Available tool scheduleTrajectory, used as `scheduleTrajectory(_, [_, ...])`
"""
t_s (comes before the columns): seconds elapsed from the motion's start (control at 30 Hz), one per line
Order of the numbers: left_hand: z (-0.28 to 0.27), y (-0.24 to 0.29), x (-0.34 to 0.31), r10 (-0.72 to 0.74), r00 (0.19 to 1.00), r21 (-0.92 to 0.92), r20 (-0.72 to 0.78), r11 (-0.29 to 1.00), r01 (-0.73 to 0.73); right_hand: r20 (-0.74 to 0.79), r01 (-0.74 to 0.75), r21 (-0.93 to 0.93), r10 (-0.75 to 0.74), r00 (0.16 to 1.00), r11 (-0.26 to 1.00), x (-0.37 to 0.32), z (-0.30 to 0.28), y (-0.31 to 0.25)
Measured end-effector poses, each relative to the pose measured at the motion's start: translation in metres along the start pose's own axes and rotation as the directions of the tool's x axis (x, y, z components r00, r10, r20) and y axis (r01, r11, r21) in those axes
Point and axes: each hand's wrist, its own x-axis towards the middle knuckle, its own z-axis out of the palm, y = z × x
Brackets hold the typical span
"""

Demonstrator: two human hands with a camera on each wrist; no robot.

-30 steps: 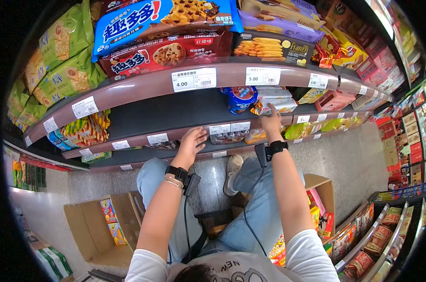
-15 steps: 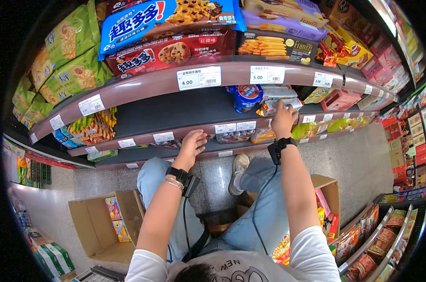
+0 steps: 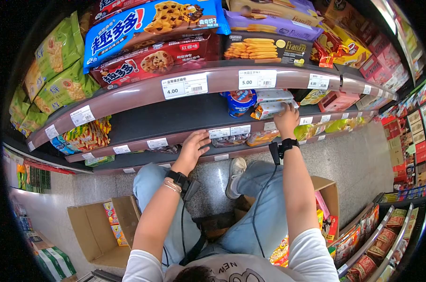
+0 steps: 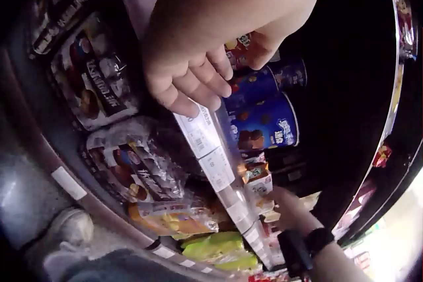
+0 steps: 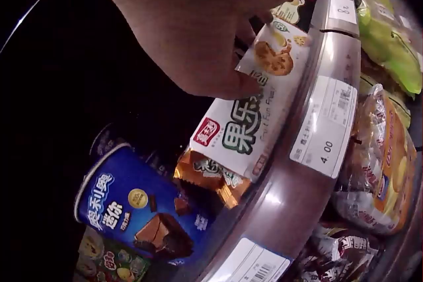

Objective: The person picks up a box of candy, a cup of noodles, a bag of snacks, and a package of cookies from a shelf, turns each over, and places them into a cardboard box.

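My right hand (image 3: 286,120) is at the right end of a white biscuit pack (image 3: 273,110) on the lower shelf, its fingers and thumb curled over the pack. In the right wrist view the same pack (image 5: 254,107) shows a cookie picture and green lettering, with orange wrapping under its left end. Another white pack (image 3: 270,96) lies right behind it. To their left stands a blue biscuit tub (image 3: 240,102). My left hand (image 3: 193,149) is at the shelf's front edge, fingers loosely bent and holding nothing; in the left wrist view its fingertips overlap the price strip (image 4: 215,163).
Above juts a shelf (image 3: 128,91) stacked with cookie packs, including a blue one (image 3: 151,33). Bagged snacks (image 3: 83,134) sit at the left on the lower shelf. Cardboard boxes (image 3: 88,230) stand on the floor on both sides of the person's legs.
My right hand has shifted from the front of the white pack to its right end, and its fingers now curl over it. My left hand stays by the shelf edge.
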Motion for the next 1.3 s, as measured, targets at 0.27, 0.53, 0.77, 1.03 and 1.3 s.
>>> scheduleTrajectory(0.27, [0.014,0.021,0.025,0.104,0.995,-0.071,0.004,0.992,-0.103,0.003,0.071,0.341,-0.076,0.997,0.937,-0.015,-0.014,-0.05])
scheduleTrajectory(0.53, [0.066,0.038,0.051,0.142,0.981,0.095,0.133,0.983,-0.155,0.157,-0.122,0.859,-0.028,0.987,0.498,-0.019,0.018,-0.087])
scheduleTrajectory(0.77, [0.109,0.036,0.051,0.172,0.983,0.117,0.058,0.977,-0.178,0.146,-0.099,0.962,-0.175,0.974,0.256,-0.032,0.026,-0.092])
scheduleTrajectory(1.03, [0.092,0.042,-0.009,0.3,0.948,0.144,0.104,0.939,-0.312,0.152,-0.104,0.981,-0.308,0.939,0.166,-0.073,-0.051,-0.11])
scheduleTrajectory(1.3, [0.064,0.048,-0.067,0.574,0.814,0.187,0.089,0.793,-0.579,0.195,-0.128,0.976,-0.442,0.876,0.178,-0.136,-0.078,-0.126])
